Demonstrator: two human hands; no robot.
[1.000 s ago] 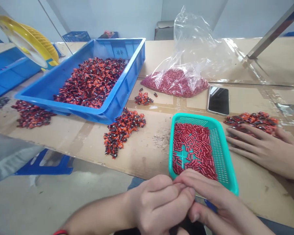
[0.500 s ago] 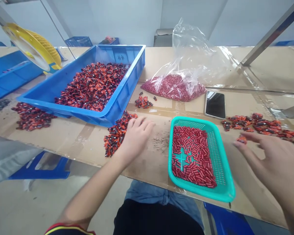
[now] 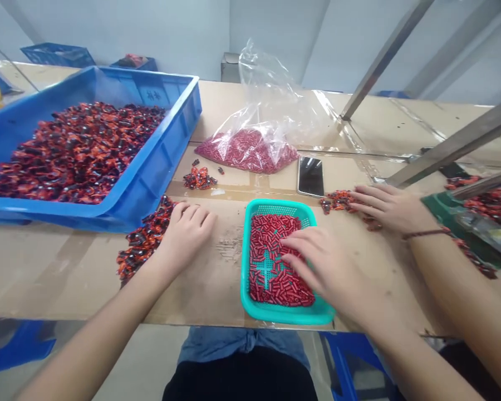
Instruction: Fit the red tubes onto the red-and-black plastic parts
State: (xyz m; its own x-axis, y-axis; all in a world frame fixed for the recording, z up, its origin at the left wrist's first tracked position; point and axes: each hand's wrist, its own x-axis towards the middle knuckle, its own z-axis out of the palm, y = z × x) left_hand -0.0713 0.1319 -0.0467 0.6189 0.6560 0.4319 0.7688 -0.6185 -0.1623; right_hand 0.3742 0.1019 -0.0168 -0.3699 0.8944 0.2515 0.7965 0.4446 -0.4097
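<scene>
My left hand [image 3: 191, 234] is at the right side of a heap of small orange-and-black parts [image 3: 144, 242], its fingers curled downward. Those fingertips are hidden, so whatever they hold does not show. Above the right part of a green plastic basket [image 3: 245, 262] reaches my right hand [image 3: 325, 264], slightly blurred, with thumb and fingers apart and no part visible between them. Short red tubes [image 3: 275, 234] cover most of the basket floor, just by its fingertips.
Another person's hand [image 3: 388, 206] touches a row of orange-and-black parts [image 3: 338, 199] at right. Behind are a phone [image 3: 311, 175], a clear bag of red tubes [image 3: 250, 147], a small cluster of parts [image 3: 199, 178] and a large blue bin [image 3: 179, 122]. Metal posts [image 3: 384, 61] rise at right.
My right hand has moved left from the right-hand row to the basket; the orange part it pinched no longer shows. The view has turned right, and another person's arms have come into sight.
</scene>
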